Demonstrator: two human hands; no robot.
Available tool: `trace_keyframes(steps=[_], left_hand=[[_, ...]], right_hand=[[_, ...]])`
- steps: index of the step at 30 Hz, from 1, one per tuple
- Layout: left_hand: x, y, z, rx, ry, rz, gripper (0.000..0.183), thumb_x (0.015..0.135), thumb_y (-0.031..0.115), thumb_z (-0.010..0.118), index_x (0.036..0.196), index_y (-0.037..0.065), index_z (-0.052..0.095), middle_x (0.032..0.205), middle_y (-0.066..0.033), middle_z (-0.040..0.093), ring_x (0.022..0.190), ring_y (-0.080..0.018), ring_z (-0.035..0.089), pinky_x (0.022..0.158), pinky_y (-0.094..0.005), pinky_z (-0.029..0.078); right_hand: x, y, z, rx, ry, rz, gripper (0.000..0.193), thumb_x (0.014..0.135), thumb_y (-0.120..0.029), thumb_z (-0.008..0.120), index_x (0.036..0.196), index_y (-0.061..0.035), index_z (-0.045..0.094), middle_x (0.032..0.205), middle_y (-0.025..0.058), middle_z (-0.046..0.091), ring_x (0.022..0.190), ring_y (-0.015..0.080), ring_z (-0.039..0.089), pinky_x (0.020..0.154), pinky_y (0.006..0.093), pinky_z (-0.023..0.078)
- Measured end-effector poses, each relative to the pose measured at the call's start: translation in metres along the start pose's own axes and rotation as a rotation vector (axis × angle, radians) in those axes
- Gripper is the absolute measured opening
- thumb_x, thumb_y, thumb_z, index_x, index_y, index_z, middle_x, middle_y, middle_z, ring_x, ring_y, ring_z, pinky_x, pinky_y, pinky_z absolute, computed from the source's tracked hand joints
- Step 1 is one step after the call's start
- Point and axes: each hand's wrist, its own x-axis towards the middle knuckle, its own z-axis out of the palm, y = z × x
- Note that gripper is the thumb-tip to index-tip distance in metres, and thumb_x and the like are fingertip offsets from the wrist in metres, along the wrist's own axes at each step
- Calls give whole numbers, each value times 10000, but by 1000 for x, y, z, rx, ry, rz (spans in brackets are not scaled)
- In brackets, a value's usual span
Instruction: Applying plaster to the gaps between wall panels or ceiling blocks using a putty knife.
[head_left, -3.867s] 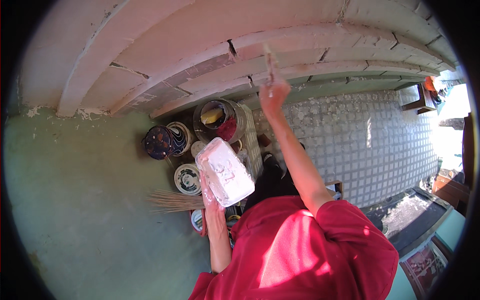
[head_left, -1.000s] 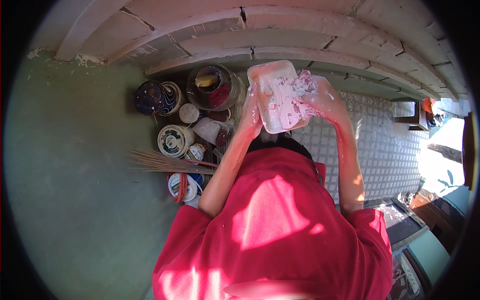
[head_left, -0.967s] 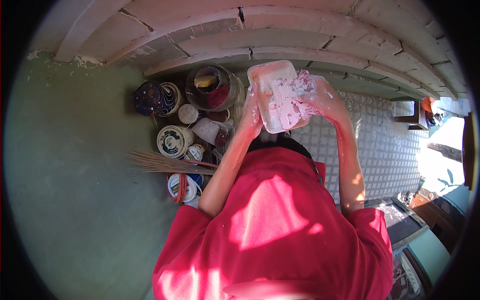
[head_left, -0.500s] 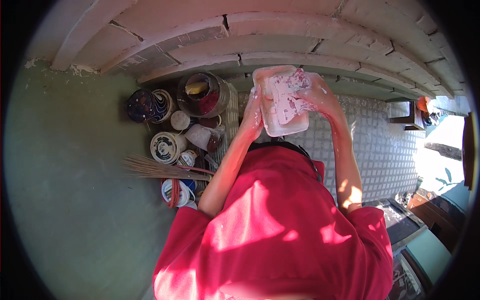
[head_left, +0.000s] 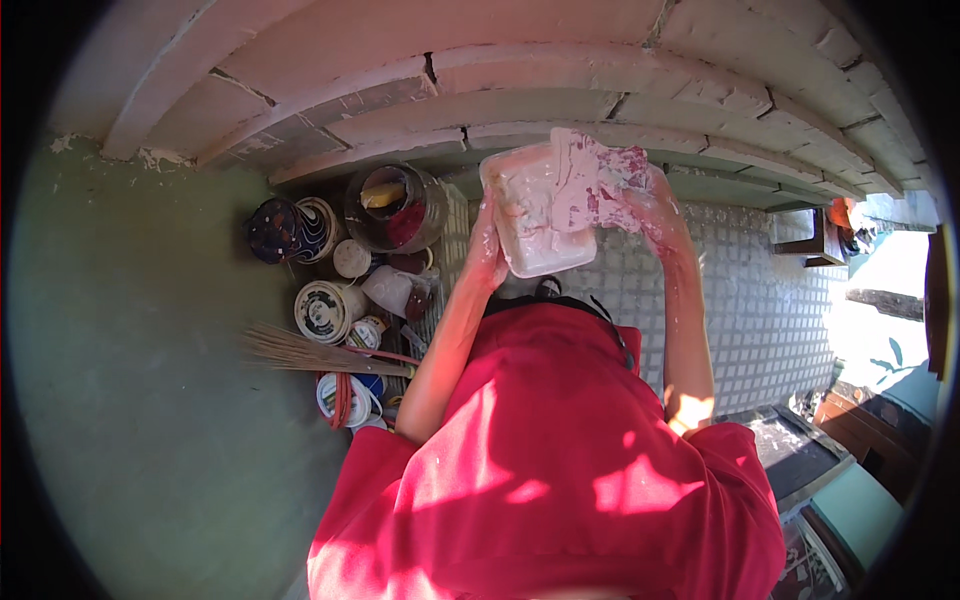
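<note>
My left hand (head_left: 487, 250) is closed on the left side of a whitish rectangular plastic tub (head_left: 548, 267), held up in front of the red shirt. White putty (head_left: 525, 205) coats the tub's inside. In my right hand (head_left: 657, 205) is a wide flat putty scraper (head_left: 580, 180), its blade thickly smeared with pinkish-white putty. The blade lies over the tub's right edge; whether it touches the edge I cannot tell. Putty spots both hands, and the fingers of the right are partly hidden behind the scraper.
Pale ledges of the wall (head_left: 540, 70) run across the top. At left stand a clear round container (head_left: 430, 215), several paint buckets (head_left: 325, 310) and a stick broom (head_left: 300, 350) by a green wall (head_left: 160, 380). Tiled floor (head_left: 740, 300) spreads at right, with a dark-topped table (head_left: 795, 450) lower down.
The scraper has shifted up and to the right from over the tub's middle to its right edge, uncovering the putty inside. The tub has moved slightly left.
</note>
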Motion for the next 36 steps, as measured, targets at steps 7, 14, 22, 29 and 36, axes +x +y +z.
trace_keyframes(steps=[7,14,22,29,36], left_hand=[[1,5,-31,-29,19,141,657,959,558,404,1422,97,330,1320,-123,496,1154,-278,558,965,-445,497],[-28,21,-37,-52,154,226,561,984,474,404,1417,120,359,1348,-101,492,1182,-299,540,980,-476,477],[-45,33,-49,-10,191,256,567,989,470,390,1422,109,337,1348,-111,482,1174,-289,546,963,-456,492],[-39,44,-56,41,226,267,554,987,472,399,1414,122,350,1342,-98,486,1167,-275,547,964,-450,492],[-49,43,-50,34,195,282,562,980,474,419,1416,125,352,1345,-82,486,1157,-273,551,969,-444,487]], right_hand=[[71,49,-34,-185,236,-368,363,839,-68,535,1185,24,594,1014,92,667,865,172,623,763,324,509],[126,91,34,-757,850,-624,336,907,-193,563,1187,-13,606,923,260,638,804,397,632,707,416,509],[158,101,95,-824,854,-527,285,885,-126,550,1133,-28,650,748,246,618,665,419,601,609,477,452],[106,94,70,-675,653,-487,482,830,14,521,1312,-1,520,1097,260,610,895,417,635,748,443,503],[156,84,46,-719,1009,-716,407,813,-35,546,1214,1,603,938,274,630,735,428,616,641,421,489]])
